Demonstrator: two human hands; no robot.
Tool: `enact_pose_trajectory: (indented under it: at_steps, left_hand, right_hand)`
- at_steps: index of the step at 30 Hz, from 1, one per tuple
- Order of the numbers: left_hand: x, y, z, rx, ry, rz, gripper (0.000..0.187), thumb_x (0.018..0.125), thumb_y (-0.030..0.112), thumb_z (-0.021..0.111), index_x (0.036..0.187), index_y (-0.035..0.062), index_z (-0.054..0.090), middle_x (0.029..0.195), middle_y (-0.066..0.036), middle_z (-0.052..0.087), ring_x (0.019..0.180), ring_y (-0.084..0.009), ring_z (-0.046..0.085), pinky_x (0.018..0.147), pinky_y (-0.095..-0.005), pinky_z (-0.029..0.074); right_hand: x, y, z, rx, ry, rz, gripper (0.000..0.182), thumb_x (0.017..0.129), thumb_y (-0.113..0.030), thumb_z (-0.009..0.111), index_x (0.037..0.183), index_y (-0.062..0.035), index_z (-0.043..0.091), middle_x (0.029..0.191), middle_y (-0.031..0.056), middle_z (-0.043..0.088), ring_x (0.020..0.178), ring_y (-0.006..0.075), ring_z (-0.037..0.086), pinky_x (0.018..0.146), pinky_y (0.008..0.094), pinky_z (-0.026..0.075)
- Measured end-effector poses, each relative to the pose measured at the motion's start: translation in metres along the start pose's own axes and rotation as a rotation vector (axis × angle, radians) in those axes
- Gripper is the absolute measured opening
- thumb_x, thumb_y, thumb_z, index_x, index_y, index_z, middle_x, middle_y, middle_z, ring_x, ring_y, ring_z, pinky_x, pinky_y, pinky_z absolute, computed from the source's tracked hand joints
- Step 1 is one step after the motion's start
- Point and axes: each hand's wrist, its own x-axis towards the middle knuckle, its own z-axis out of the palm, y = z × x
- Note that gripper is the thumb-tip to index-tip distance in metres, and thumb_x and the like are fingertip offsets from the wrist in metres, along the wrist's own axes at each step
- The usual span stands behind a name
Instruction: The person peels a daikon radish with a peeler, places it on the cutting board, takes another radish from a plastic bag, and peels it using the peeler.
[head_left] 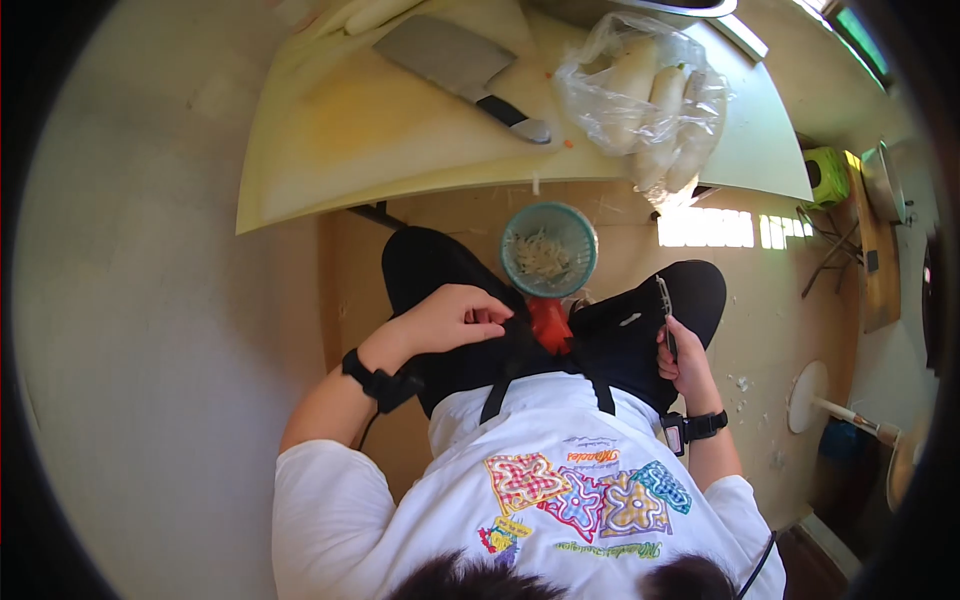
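My left hand (462, 318) rests over my left thigh, fingers loosely curled, with a gap between thumb and forefinger and nothing visible in it. My right hand (685, 355) grips the dark handle of a peeler (666, 298), its metal head pointing up above my right thigh. Between my knees stands a teal basket (591, 254) holding pale peelings (541, 256). A red object (549, 325) lies just below it. On the table (420, 168) are a cleaver (445, 55) with a black handle and a clear plastic bag of long white radishes (655, 110).
Pale long vegetables (365, 14) lie at the table's far left edge. Part of a metal bowl (680, 8) shows at the top. White scraps (741, 383) dot the floor at the right. A fan (808, 397), a green stool (826, 178) and a wooden bench (880, 265) stand beyond.
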Motion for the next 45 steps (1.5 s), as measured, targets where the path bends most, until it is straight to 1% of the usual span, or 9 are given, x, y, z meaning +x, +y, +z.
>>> enact_pose_trajectory:
  at_steps: [2, 6, 8, 13, 20, 26, 28, 31, 45]
  left_hand:
    - [0.004, 0.033, 0.011, -0.379, 0.239, 0.25, 0.028, 0.095, 0.024, 0.063, 0.113, 0.0045, 0.07, 0.102, -0.007, 0.07, 0.094, -0.0213, 0.062, 0.082, -0.0324, 0.049]
    - [0.014, 0.068, -0.008, 0.008, 0.594, 0.572, 0.03, 0.098, 0.03, 0.059, 0.109, 0.0038, 0.069, 0.102, -0.009, 0.068, 0.093, -0.024, 0.061, 0.082, -0.034, 0.048]
    - [0.015, 0.064, -0.024, 0.283, 0.492, 0.669, 0.033, 0.1, 0.034, 0.054, 0.1, 0.0042, 0.068, 0.098, -0.01, 0.067, 0.089, -0.0255, 0.061, 0.081, -0.0346, 0.048]
    - [0.036, 0.108, -0.041, 0.37, 0.673, 0.72, 0.016, 0.084, -0.004, 0.065, 0.099, 0.0022, 0.066, 0.092, -0.011, 0.066, 0.087, -0.0278, 0.062, 0.079, -0.0355, 0.049]
    - [0.12, 0.186, -0.085, 0.609, 0.746, 0.923, 0.019, 0.083, 0.0, 0.065, 0.101, 0.0026, 0.069, 0.093, -0.014, 0.067, 0.088, -0.0307, 0.064, 0.08, -0.0369, 0.05]
    - [0.197, 0.208, -0.104, 0.618, 0.431, 0.516, 0.021, 0.082, 0.016, 0.065, 0.091, -0.002, 0.07, 0.09, -0.021, 0.069, 0.086, -0.0354, 0.066, 0.077, -0.0392, 0.053]
    - [0.207, 0.214, -0.104, 1.002, 0.245, 0.132, 0.027, 0.078, 0.024, 0.069, 0.091, 0.0008, 0.072, 0.081, -0.017, 0.07, 0.072, -0.028, 0.067, 0.066, -0.0347, 0.052]
    - [0.201, 0.22, -0.101, 0.923, 0.063, -0.199, 0.036, 0.074, 0.034, 0.072, 0.078, -0.0013, 0.07, 0.068, -0.015, 0.067, 0.058, -0.0241, 0.064, 0.058, -0.0343, 0.051]
    - [0.194, 0.183, -0.102, 0.25, 0.204, -0.208, 0.038, 0.074, 0.032, 0.073, 0.068, -0.0028, 0.061, 0.061, -0.005, 0.057, 0.051, -0.0148, 0.056, 0.048, -0.0296, 0.046]
  right_hand:
    - [-0.002, -0.001, 0.001, -0.011, 0.01, 0.005, 0.036, 0.1, -0.041, 0.052, 0.084, -0.0099, 0.053, 0.051, -0.0018, 0.039, 0.036, 0.0071, 0.028, 0.035, 0.0222, 0.021]
    - [-0.002, 0.0, 0.001, 0.001, 0.011, -0.018, 0.036, 0.1, -0.041, 0.053, 0.083, -0.0098, 0.053, 0.051, -0.0019, 0.039, 0.036, 0.0074, 0.028, 0.035, 0.0228, 0.021]
    - [-0.003, 0.001, 0.0, 0.002, 0.02, 0.0, 0.036, 0.1, -0.041, 0.053, 0.082, -0.0097, 0.053, 0.051, -0.0018, 0.039, 0.036, 0.0075, 0.028, 0.036, 0.0231, 0.021]
    - [-0.005, -0.001, 0.001, 0.008, 0.025, -0.003, 0.035, 0.099, -0.039, 0.057, 0.081, -0.0098, 0.052, 0.05, -0.0024, 0.038, 0.037, 0.0074, 0.027, 0.035, 0.0237, 0.019]
    - [-0.001, 0.003, 0.003, -0.076, 0.035, -0.1, 0.029, 0.095, -0.025, 0.065, 0.076, -0.013, 0.047, 0.053, -0.0042, 0.041, 0.039, 0.0062, 0.031, 0.036, 0.0237, 0.02]
    - [-0.003, 0.012, 0.006, -0.079, 0.097, -0.137, 0.031, 0.096, -0.026, 0.065, 0.074, -0.0133, 0.047, 0.054, -0.0036, 0.042, 0.039, 0.0069, 0.032, 0.037, 0.0242, 0.02]
    - [-0.005, 0.016, 0.002, -0.059, 0.107, -0.144, 0.031, 0.096, -0.027, 0.064, 0.074, -0.0134, 0.047, 0.053, -0.0037, 0.042, 0.039, 0.007, 0.032, 0.036, 0.0244, 0.02]
    - [-0.013, 0.019, 0.0, -0.015, 0.092, -0.161, 0.031, 0.096, -0.028, 0.063, 0.074, -0.0132, 0.047, 0.053, -0.0037, 0.041, 0.038, 0.007, 0.031, 0.036, 0.0245, 0.02]
    - [-0.011, 0.016, -0.006, 0.056, 0.051, -0.14, 0.031, 0.098, -0.033, 0.059, 0.077, -0.012, 0.049, 0.052, -0.0027, 0.04, 0.038, 0.0077, 0.03, 0.036, 0.024, 0.02]
